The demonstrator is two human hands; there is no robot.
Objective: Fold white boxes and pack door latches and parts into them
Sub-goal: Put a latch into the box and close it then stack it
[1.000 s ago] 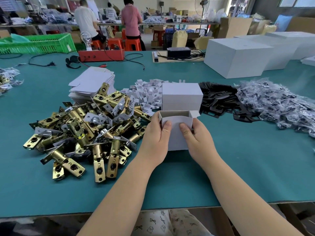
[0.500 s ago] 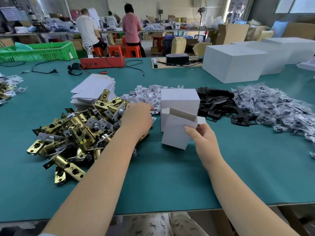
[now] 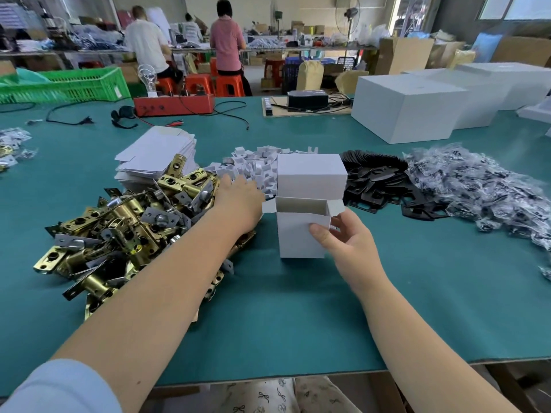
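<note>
A small white box (image 3: 293, 236) stands upright on the green table with its top flaps open. My right hand (image 3: 347, 242) grips its right side, thumb on the front face. A closed white box (image 3: 311, 174) stands just behind it. My left hand (image 3: 238, 195) reaches over the heap of brass door latches (image 3: 125, 222) toward the pile of small white card pieces (image 3: 256, 165); its fingertips are hidden, so I cannot tell whether it holds anything. Flat white box blanks (image 3: 158, 153) are stacked behind the latches.
Black plates (image 3: 378, 183) and bagged parts (image 3: 477, 189) lie right of the boxes. Large white cartons (image 3: 408, 105) stand at the back right. A red device (image 3: 174, 104) with cables and a green crate (image 3: 62, 84) sit at the far edge. People work beyond.
My left hand left the box and moved left and forward over the latches toward the white pieces. My right hand stood the box upright and now holds it alone.
</note>
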